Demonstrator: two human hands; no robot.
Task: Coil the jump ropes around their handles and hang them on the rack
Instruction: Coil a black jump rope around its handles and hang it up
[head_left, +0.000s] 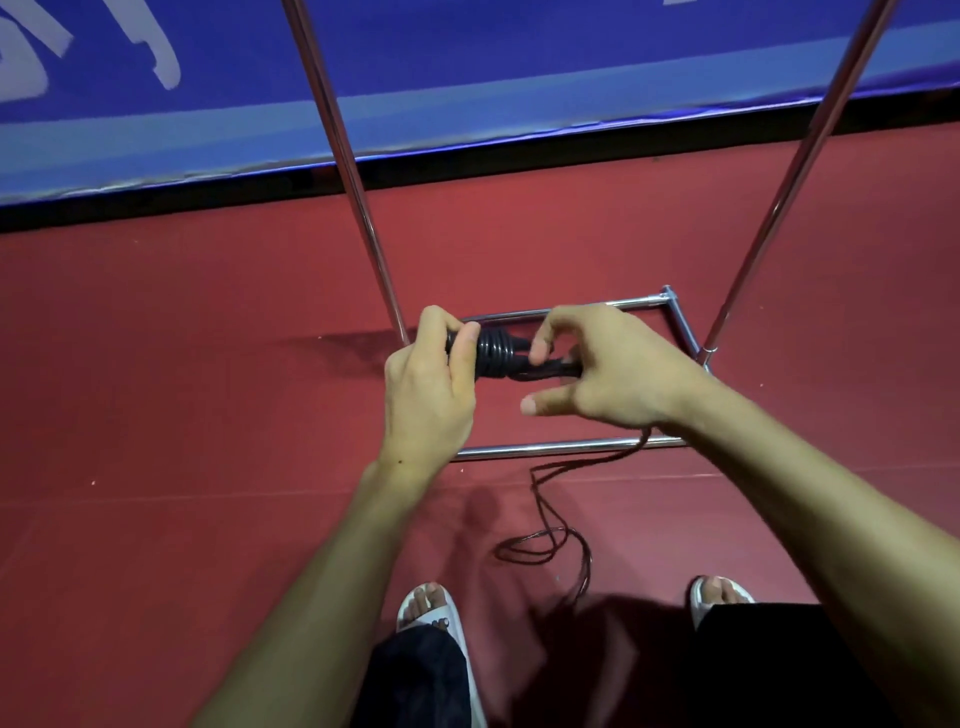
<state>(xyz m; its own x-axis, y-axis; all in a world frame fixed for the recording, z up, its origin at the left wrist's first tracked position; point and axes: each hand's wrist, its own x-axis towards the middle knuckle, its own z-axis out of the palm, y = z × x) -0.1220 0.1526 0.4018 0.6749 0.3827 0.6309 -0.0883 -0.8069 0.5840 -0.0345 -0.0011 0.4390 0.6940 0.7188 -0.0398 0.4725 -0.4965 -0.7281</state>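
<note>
Black jump rope handles (545, 367) lie side by side between my hands, with several turns of dark rope (493, 354) coiled round them near the left end. My left hand (436, 387) grips the left end of the handles. My right hand (602, 371) has its fingers curled over the rope at the right part of the handles, thumb stretched out below. The loose rest of the rope (550, 535) drops from under my right wrist and loops on the red floor. The chrome rack (571, 446) stands just beyond my hands.
Two slanted chrome poles (340, 156) (800, 145) of the rack rise toward the top of the view. A blue banner (467, 67) runs along the wall behind. My feet in white sandals (428, 608) stand on the red floor (156, 415) by the loose rope.
</note>
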